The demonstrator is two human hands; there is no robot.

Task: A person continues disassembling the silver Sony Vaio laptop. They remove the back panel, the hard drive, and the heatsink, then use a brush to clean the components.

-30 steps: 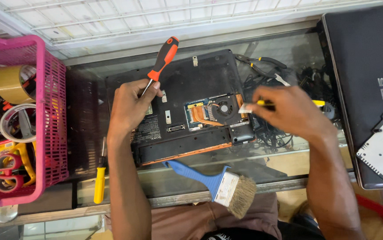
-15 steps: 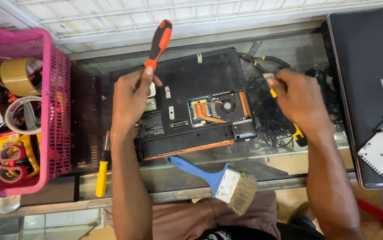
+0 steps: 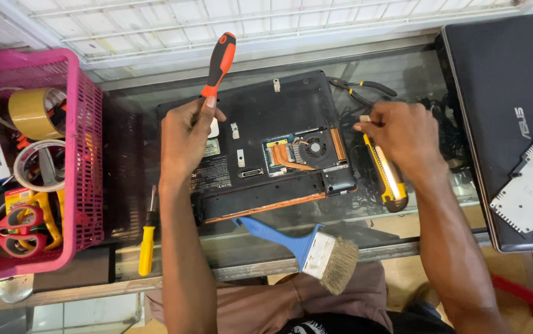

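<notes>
An upturned black laptop [image 3: 260, 117] lies on the glass counter, its bottom cover off so the fan and copper heat pipe [image 3: 307, 151] show. My left hand [image 3: 183, 139] rests on the laptop's left part and grips a screwdriver with an orange and black handle [image 3: 218, 62], handle pointing away from me. My right hand [image 3: 403, 136] sits just right of the laptop, fingers closed on the top end of a yellow utility knife [image 3: 385, 176] that lies on the glass.
A blue-handled brush [image 3: 307, 247] lies at the counter's near edge. A small yellow screwdriver [image 3: 147, 238] lies left of the laptop. A pink basket [image 3: 87, 161] holds tape rolls and scissors. Black pliers [image 3: 362, 89] lie behind. A closed black laptop [image 3: 502, 93] with a grey cover plate [image 3: 529, 195] is at right.
My right hand moved from over the laptop's fan to the right and brought the yellow knife down onto the glass. My left hand stayed on the laptop with the screwdriver.
</notes>
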